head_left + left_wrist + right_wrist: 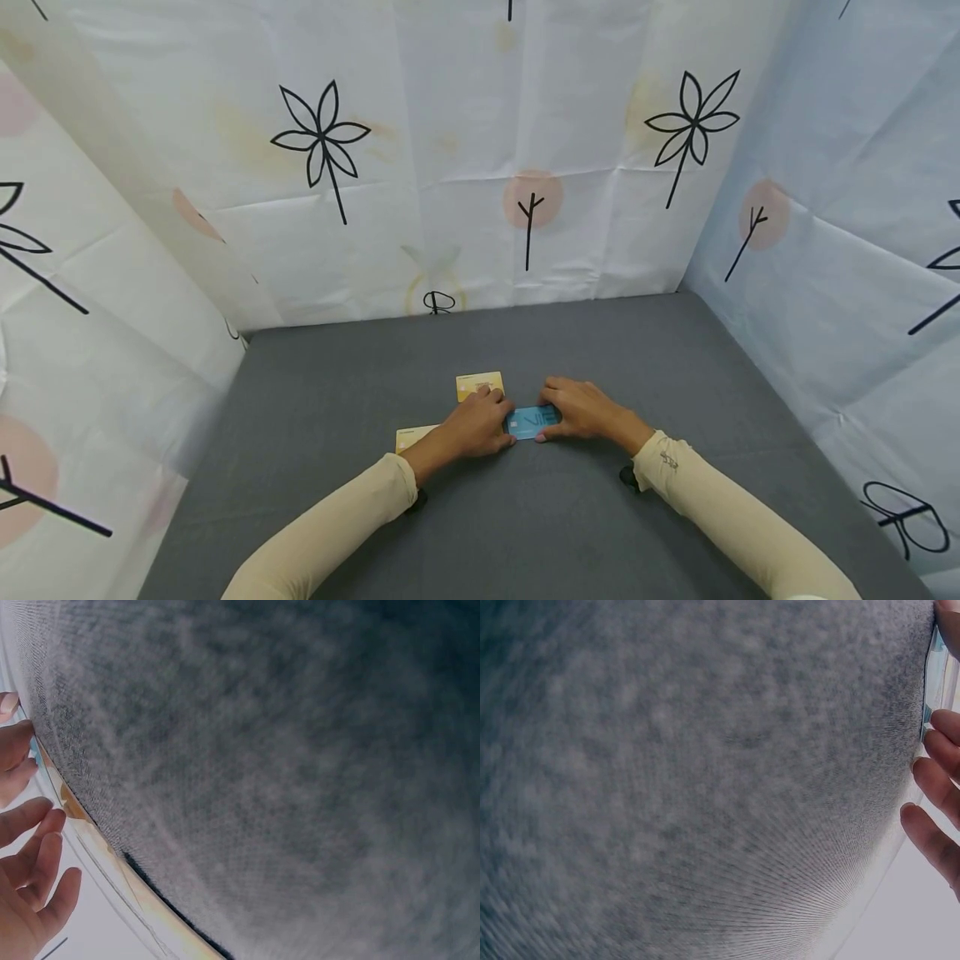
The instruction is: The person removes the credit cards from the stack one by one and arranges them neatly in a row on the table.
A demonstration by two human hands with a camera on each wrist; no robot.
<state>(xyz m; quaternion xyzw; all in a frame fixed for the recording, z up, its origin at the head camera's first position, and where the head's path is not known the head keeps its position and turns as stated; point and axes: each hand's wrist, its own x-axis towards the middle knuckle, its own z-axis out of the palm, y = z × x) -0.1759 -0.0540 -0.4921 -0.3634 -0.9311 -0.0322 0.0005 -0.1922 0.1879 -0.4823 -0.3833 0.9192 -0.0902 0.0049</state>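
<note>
A blue card (531, 422) with a small chip on its face lies flat on the grey table between the two hands. My left hand (480, 421) has its thumb and forefinger at the card's left end. At the opposite end, the thumb and forefinger of my right hand (583, 408) hold the right corners. Just beyond the left fingers lies a yellow card (476, 382), its near edge partly covered by them. Another yellow card (412, 437) shows partly behind the left wrist. Both wrist views are mostly grey cloth, with fingers at the outer edge.
Dark grey cloth covers the table (337, 375). White printed sheets with flower drawings hang behind it (450, 125) and along both sides. A dark wrist device shows under each sleeve cuff.
</note>
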